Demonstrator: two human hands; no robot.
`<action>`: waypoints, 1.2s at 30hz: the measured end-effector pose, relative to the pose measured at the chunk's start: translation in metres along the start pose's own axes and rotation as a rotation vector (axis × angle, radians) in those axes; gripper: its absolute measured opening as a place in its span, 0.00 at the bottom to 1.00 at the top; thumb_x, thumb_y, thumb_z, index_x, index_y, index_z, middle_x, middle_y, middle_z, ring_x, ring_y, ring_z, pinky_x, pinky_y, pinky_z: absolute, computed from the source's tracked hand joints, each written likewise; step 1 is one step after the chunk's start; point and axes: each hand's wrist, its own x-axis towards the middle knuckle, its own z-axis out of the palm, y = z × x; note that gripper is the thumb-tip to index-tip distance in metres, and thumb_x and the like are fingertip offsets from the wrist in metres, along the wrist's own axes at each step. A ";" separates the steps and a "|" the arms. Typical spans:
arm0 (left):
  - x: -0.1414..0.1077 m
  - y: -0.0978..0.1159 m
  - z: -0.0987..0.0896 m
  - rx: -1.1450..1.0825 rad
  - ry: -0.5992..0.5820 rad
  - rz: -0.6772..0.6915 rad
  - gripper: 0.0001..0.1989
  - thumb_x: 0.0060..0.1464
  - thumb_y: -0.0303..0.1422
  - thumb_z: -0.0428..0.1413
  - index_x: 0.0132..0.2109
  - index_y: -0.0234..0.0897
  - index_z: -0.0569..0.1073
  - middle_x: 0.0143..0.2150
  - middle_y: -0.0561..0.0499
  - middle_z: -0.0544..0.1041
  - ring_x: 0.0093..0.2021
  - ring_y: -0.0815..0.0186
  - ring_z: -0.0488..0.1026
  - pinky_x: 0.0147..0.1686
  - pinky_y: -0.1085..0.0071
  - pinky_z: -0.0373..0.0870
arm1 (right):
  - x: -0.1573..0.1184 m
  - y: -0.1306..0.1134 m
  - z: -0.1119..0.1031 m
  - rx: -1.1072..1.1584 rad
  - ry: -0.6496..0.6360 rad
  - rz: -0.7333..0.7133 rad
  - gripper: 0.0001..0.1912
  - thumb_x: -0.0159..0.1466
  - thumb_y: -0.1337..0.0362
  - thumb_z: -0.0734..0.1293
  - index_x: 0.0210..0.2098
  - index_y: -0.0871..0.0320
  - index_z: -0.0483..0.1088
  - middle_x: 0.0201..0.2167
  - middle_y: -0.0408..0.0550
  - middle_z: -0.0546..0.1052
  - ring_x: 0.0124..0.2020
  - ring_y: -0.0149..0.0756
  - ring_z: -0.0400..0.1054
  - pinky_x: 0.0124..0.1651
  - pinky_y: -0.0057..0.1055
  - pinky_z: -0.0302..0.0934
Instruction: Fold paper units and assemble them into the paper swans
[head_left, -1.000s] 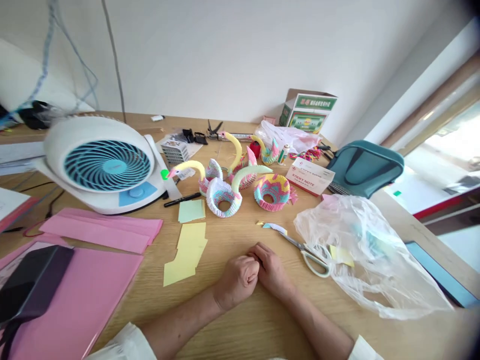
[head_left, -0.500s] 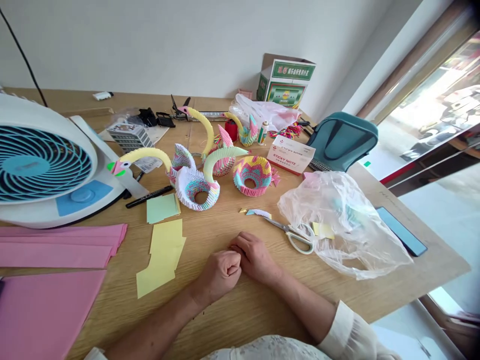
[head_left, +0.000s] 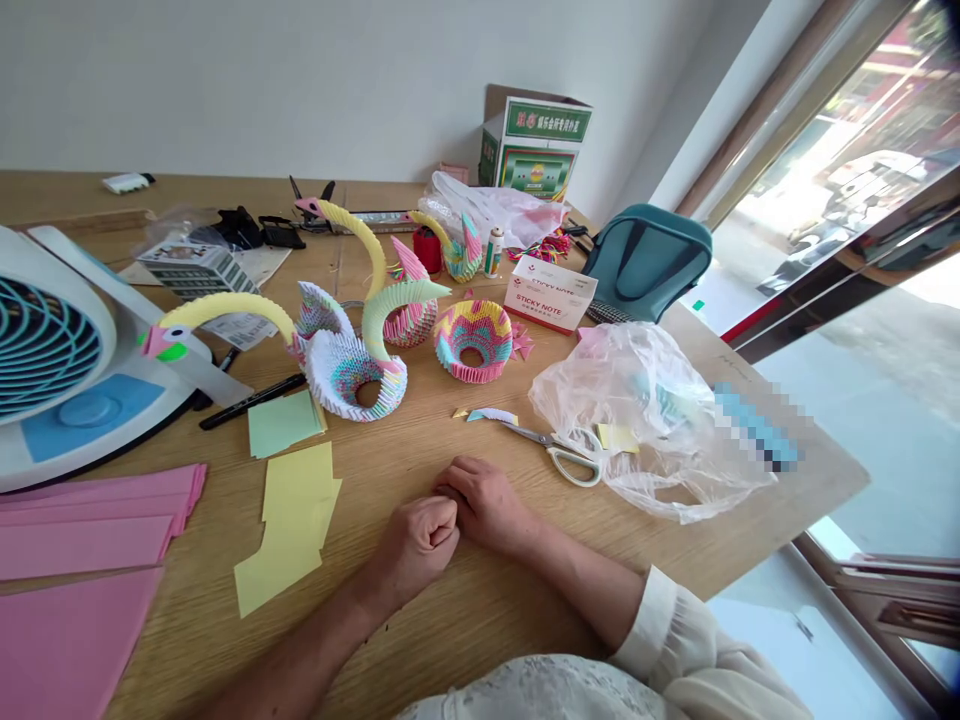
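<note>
Resting my clenched left hand [head_left: 418, 540] against my right hand [head_left: 487, 508], its fingers curled in; scissors [head_left: 553, 442] lie ahead-right of my fingers, yellow paper [head_left: 292, 510] to their left.

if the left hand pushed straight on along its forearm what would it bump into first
The right hand: the left hand's knuckles appear to be right against it. Beyond, roughly in line, lie the scissors, though depth is hard to judge.
</note>
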 end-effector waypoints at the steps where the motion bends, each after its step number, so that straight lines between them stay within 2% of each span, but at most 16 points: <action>1: 0.000 0.000 0.000 0.001 0.001 0.001 0.15 0.46 0.20 0.46 0.25 0.38 0.45 0.21 0.58 0.50 0.22 0.73 0.48 0.24 0.72 0.45 | 0.000 0.000 0.000 -0.002 0.001 -0.001 0.08 0.69 0.70 0.61 0.37 0.56 0.71 0.34 0.46 0.74 0.37 0.36 0.68 0.42 0.29 0.61; 11: 0.000 -0.001 0.001 0.004 0.003 0.000 0.15 0.46 0.20 0.46 0.24 0.38 0.45 0.20 0.58 0.50 0.22 0.73 0.49 0.24 0.72 0.45 | -0.002 -0.001 0.002 0.035 0.018 -0.003 0.08 0.69 0.70 0.61 0.38 0.56 0.72 0.34 0.46 0.74 0.37 0.35 0.69 0.43 0.29 0.62; 14: 0.000 0.000 0.000 0.004 -0.007 0.000 0.16 0.46 0.19 0.46 0.24 0.38 0.45 0.21 0.59 0.50 0.22 0.73 0.48 0.24 0.72 0.44 | -0.006 -0.005 -0.009 0.066 0.033 0.001 0.10 0.70 0.70 0.60 0.42 0.55 0.72 0.38 0.48 0.74 0.39 0.36 0.70 0.44 0.30 0.64; 16: 0.000 0.001 -0.001 -0.005 -0.028 -0.015 0.16 0.47 0.19 0.47 0.24 0.38 0.45 0.21 0.59 0.50 0.22 0.73 0.48 0.25 0.72 0.45 | -0.009 -0.004 -0.032 0.017 0.110 0.000 0.11 0.69 0.69 0.60 0.46 0.55 0.71 0.42 0.51 0.74 0.43 0.38 0.70 0.47 0.33 0.65; 17: -0.001 0.002 -0.001 -0.013 -0.038 -0.022 0.17 0.47 0.20 0.47 0.24 0.38 0.45 0.21 0.59 0.50 0.22 0.73 0.48 0.25 0.72 0.46 | -0.010 0.000 -0.049 -0.041 0.193 0.005 0.11 0.69 0.69 0.60 0.48 0.54 0.71 0.44 0.53 0.74 0.46 0.41 0.69 0.49 0.36 0.65; 20: -0.002 0.002 -0.002 -0.025 -0.050 -0.041 0.18 0.50 0.21 0.48 0.25 0.39 0.45 0.21 0.59 0.50 0.23 0.73 0.49 0.25 0.72 0.47 | -0.018 0.023 -0.115 -0.286 0.532 0.085 0.13 0.68 0.66 0.60 0.50 0.53 0.70 0.47 0.55 0.73 0.51 0.45 0.68 0.55 0.44 0.63; 22: -0.002 0.001 -0.001 -0.018 -0.047 -0.044 0.18 0.51 0.22 0.48 0.25 0.39 0.44 0.21 0.58 0.49 0.23 0.73 0.49 0.24 0.72 0.47 | -0.032 0.048 -0.162 -0.511 0.701 0.217 0.15 0.68 0.62 0.61 0.52 0.54 0.69 0.51 0.57 0.71 0.55 0.49 0.65 0.58 0.49 0.59; 23: -0.003 0.001 0.000 -0.013 -0.045 -0.044 0.18 0.52 0.22 0.48 0.25 0.39 0.44 0.21 0.58 0.49 0.22 0.73 0.49 0.24 0.72 0.47 | -0.042 0.062 -0.182 -0.620 0.734 0.329 0.18 0.67 0.59 0.61 0.55 0.55 0.68 0.53 0.58 0.69 0.57 0.52 0.63 0.59 0.52 0.57; 24: -0.003 0.000 0.000 -0.010 -0.043 -0.041 0.18 0.52 0.22 0.48 0.25 0.39 0.44 0.21 0.58 0.49 0.22 0.73 0.49 0.24 0.72 0.46 | -0.054 0.076 -0.198 -0.709 0.716 0.448 0.22 0.66 0.56 0.63 0.57 0.56 0.66 0.55 0.61 0.68 0.58 0.56 0.61 0.59 0.54 0.57; 26: -0.003 -0.002 0.001 -0.016 -0.043 -0.028 0.19 0.52 0.22 0.48 0.26 0.39 0.43 0.21 0.58 0.48 0.22 0.73 0.49 0.24 0.72 0.46 | -0.079 0.105 -0.219 -0.778 0.571 0.687 0.32 0.63 0.51 0.64 0.62 0.60 0.61 0.58 0.66 0.65 0.60 0.61 0.59 0.57 0.55 0.58; 28: -0.003 -0.003 0.002 -0.022 -0.044 -0.016 0.19 0.52 0.21 0.48 0.26 0.39 0.43 0.22 0.58 0.49 0.22 0.73 0.49 0.24 0.72 0.45 | -0.102 0.131 -0.226 -0.749 0.422 0.893 0.38 0.62 0.48 0.64 0.65 0.64 0.57 0.59 0.70 0.65 0.59 0.62 0.61 0.56 0.52 0.59; 30: -0.003 -0.003 0.002 -0.021 -0.045 -0.009 0.19 0.50 0.20 0.48 0.26 0.39 0.43 0.22 0.59 0.49 0.23 0.73 0.49 0.25 0.72 0.45 | -0.119 0.153 -0.225 -0.693 0.321 1.020 0.42 0.61 0.45 0.63 0.66 0.65 0.56 0.58 0.69 0.67 0.59 0.60 0.63 0.57 0.49 0.60; 32: -0.003 -0.003 0.003 -0.011 -0.045 -0.024 0.19 0.49 0.19 0.48 0.26 0.39 0.43 0.22 0.59 0.49 0.23 0.73 0.49 0.25 0.73 0.45 | -0.126 0.170 -0.223 -0.653 0.249 1.039 0.42 0.61 0.44 0.62 0.67 0.64 0.56 0.59 0.68 0.67 0.60 0.58 0.64 0.57 0.47 0.60; 36: -0.003 0.002 0.003 0.000 -0.030 -0.043 0.18 0.48 0.18 0.48 0.26 0.38 0.44 0.21 0.59 0.49 0.22 0.73 0.49 0.25 0.73 0.45 | -0.123 0.196 -0.218 -0.674 0.205 0.940 0.38 0.62 0.47 0.60 0.66 0.61 0.59 0.60 0.67 0.68 0.60 0.58 0.64 0.56 0.48 0.62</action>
